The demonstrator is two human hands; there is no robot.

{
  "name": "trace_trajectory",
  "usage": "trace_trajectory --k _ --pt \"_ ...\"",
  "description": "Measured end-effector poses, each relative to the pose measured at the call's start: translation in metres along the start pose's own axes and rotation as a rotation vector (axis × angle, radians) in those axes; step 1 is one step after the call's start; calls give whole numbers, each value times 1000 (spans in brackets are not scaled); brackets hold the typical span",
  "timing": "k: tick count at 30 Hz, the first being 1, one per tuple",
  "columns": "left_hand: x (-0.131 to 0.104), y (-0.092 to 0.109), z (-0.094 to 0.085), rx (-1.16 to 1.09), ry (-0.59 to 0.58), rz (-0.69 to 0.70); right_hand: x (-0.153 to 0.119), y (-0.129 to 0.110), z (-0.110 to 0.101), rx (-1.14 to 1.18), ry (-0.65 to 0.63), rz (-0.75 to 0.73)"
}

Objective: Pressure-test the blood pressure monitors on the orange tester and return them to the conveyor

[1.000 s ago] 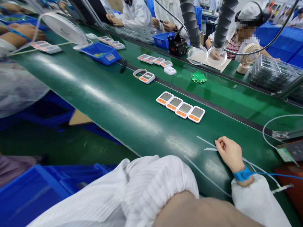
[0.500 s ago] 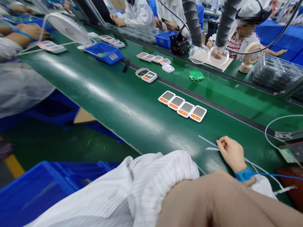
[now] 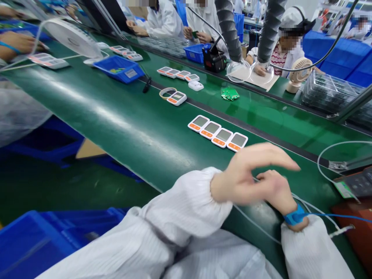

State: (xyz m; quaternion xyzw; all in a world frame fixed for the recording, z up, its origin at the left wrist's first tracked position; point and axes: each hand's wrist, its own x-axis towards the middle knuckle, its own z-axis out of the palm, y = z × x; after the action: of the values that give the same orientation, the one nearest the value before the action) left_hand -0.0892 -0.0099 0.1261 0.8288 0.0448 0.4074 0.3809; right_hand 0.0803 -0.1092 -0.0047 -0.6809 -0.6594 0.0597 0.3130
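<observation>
My left hand (image 3: 251, 176), slightly blurred, is held over the bench with its thumb and fingers apart and nothing between them. It partly covers my right hand (image 3: 279, 190), which wears a blue wrist strap (image 3: 295, 215). My right hand's fingers are curled at a thin white cord (image 3: 305, 202), largely hidden behind the left hand. Just beyond the hands, several white digital timers (image 3: 222, 136) with grey screens and orange buttons lie in an overlapping row, the nearest partly behind my left hand.
Another timer (image 3: 176, 98) lies beside a tape ring (image 3: 167, 93). Green circuit boards (image 3: 229, 93), a blue bin (image 3: 119, 70) and a beige fan (image 3: 298, 73) are farther back. Clear trays (image 3: 331, 91) are stacked at right. Co-workers sit across the bench; another person's hand (image 3: 21, 44) is at left.
My left hand has swung forward from close to the camera to over the bench, now overlapping my right hand. The right hand stays near the cord, and the view has shifted slightly.
</observation>
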Motion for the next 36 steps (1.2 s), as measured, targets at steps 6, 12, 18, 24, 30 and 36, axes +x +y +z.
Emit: trace_trajectory --k 6,12,18,24,30,36 --pt "-18 -109 25 856 -96 -498 1 6 2 -50 -153 -72" --pt "-36 -131 39 771 -319 -379 1 3 3 22 -41 14" --pt "-5 -135 49 600 -256 -493 2 2 2 46 132 91" --pt "-4 -123 68 -503 -24 -675 4 -2 -5 87 322 152" --pt "-13 -121 82 -826 207 -793 6 -3 -6 -24 319 87" --pt "-11 -128 83 -819 343 -811 1 -8 -4 -203 -143 -56"
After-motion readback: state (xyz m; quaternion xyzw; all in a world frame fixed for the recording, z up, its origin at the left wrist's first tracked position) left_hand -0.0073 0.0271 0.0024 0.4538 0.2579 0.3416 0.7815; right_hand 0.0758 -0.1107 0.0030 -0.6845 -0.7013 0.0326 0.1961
